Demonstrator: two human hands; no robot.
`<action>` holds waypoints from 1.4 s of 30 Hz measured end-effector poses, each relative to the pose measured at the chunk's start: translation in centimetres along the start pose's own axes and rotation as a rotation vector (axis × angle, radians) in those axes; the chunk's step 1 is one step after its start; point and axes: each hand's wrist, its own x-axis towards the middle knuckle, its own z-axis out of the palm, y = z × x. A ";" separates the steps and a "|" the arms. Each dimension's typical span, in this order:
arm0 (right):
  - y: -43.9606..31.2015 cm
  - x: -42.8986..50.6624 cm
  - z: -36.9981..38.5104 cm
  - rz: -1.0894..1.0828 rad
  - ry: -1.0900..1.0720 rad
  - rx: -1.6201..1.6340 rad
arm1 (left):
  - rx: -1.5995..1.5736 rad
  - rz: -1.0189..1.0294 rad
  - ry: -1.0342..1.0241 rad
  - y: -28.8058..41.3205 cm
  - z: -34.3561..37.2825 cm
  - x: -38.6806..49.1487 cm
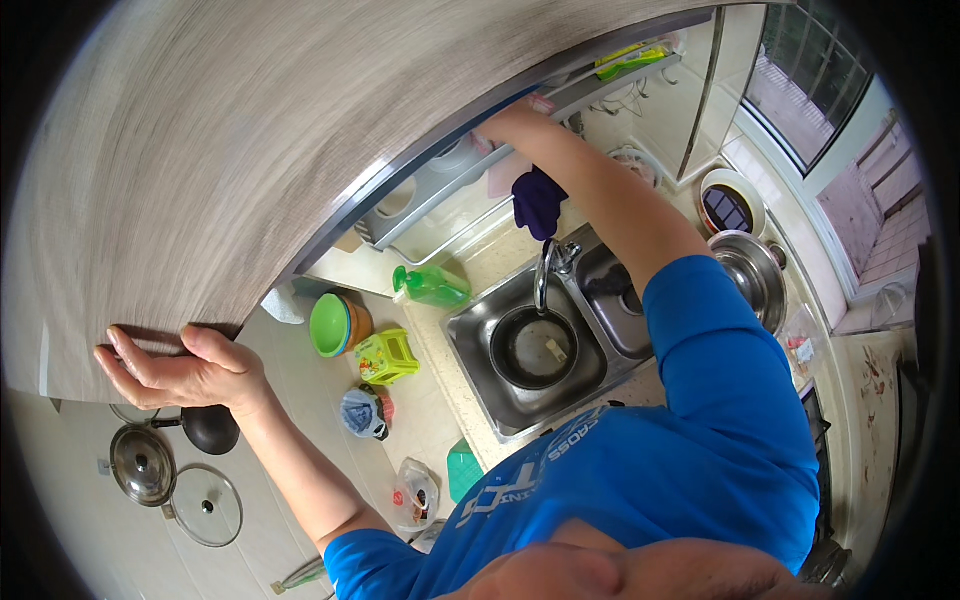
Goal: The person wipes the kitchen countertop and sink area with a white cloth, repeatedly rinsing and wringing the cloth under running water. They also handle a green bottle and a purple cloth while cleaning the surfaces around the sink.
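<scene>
My left hand (184,375) is at the lower edge of a raised wood-grain cabinet door (202,172), thumb and fingers against that edge. Across the sink, my right arm reaches up to a grey dish rack (442,196) behind the door. The door's edge and the rack hide most of my right hand (504,126), so its fingers and anything in them cannot be seen. Close to it, something pink (540,103) shows on the rack. White dishes (452,159) stand there too. A dark purple cloth (538,202) hangs from the rail beneath.
Below is a steel double sink (469,352) with a dark round pan (534,349) under the faucet (541,277). A green pump bottle (433,286) stands beside it. Steel pots (750,274) are at the right, a yellow-green stool (388,356) on the floor, and pan lids (142,465) on the left wall.
</scene>
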 end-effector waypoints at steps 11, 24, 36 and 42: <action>6.4 2.7 1.9 -0.269 0.471 -0.256 | -0.001 0.003 0.004 0.0 -0.1 0.1; 3.9 3.8 5.1 -0.268 0.194 -0.333 | 0.020 0.004 0.008 0.1 0.0 0.2; 9.6 8.5 5.5 -0.319 0.572 -0.337 | -0.010 -0.012 -0.016 0.1 -0.2 0.1; 7.7 8.4 4.3 -0.288 0.442 -0.342 | -0.046 -0.003 -0.026 0.1 -0.1 0.1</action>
